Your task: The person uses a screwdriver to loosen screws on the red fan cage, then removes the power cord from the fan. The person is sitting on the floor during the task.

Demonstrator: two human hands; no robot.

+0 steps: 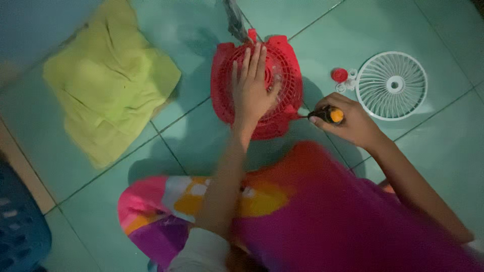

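Observation:
A red plastic fan housing (272,65) lies flat on the green tiled floor. My left hand (251,85) rests palm-down on its grille, fingers spread. My right hand (348,118) grips a screwdriver with a black and orange handle (330,115), its tip pointing at the housing's right edge. A white round fan grille (391,85) lies on the floor to the right. Beside it sit a small red cap (339,75) and small white parts (349,83).
A crumpled yellow-green cloth (108,80) lies on the floor at the left. A blue plastic basket (20,226) shows at the lower left corner. My knees in bright pink and orange clothing (302,211) fill the lower middle. A dark cable (234,20) runs away from the housing's top.

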